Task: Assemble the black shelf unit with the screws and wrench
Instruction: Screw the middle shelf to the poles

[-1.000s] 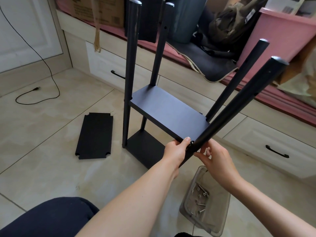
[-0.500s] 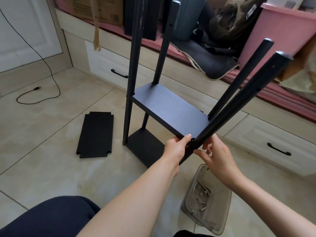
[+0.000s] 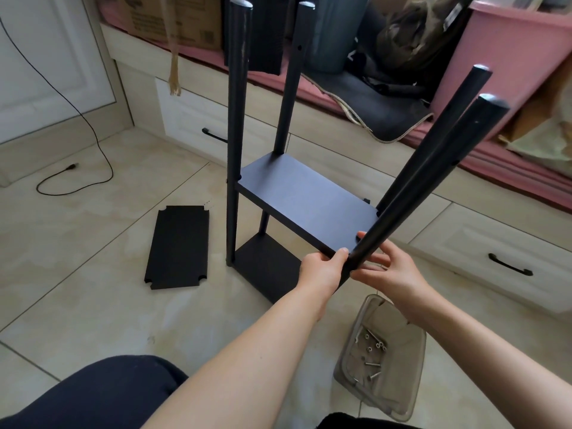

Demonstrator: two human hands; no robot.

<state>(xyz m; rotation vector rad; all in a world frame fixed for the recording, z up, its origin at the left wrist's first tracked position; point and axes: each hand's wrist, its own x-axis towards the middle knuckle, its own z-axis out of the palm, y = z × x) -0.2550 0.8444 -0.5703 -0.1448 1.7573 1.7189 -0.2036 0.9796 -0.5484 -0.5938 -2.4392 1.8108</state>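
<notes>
The black shelf unit (image 3: pixel 297 199) stands on the tiled floor with a bottom board, a middle board and four round posts. My left hand (image 3: pixel 322 269) grips the middle board's near corner from below, thumb on its edge beside the near right post (image 3: pixel 433 181). My right hand (image 3: pixel 393 267) holds that post's lower part, fingers reaching behind it and a fingertip showing over the board. A spare black board (image 3: pixel 178 247) with notched corners lies flat on the floor to the left. Loose screws (image 3: pixel 373 351) lie in a clear plastic tray (image 3: pixel 399 397) below my right forearm. I see no wrench.
A low white cabinet with black drawer handles (image 3: pixel 510 267) runs behind the unit, topped by a pink cushion, a pink bin (image 3: pixel 510 57), a cardboard box and bags. A black cable (image 3: pixel 71 178) lies on the floor at the left. My dark-clothed knee (image 3: pixel 93 394) is at the bottom left.
My right hand's fingers have slid further round behind the post, a fingertip now showing above the board. The view has shifted slightly; the unit stays put.
</notes>
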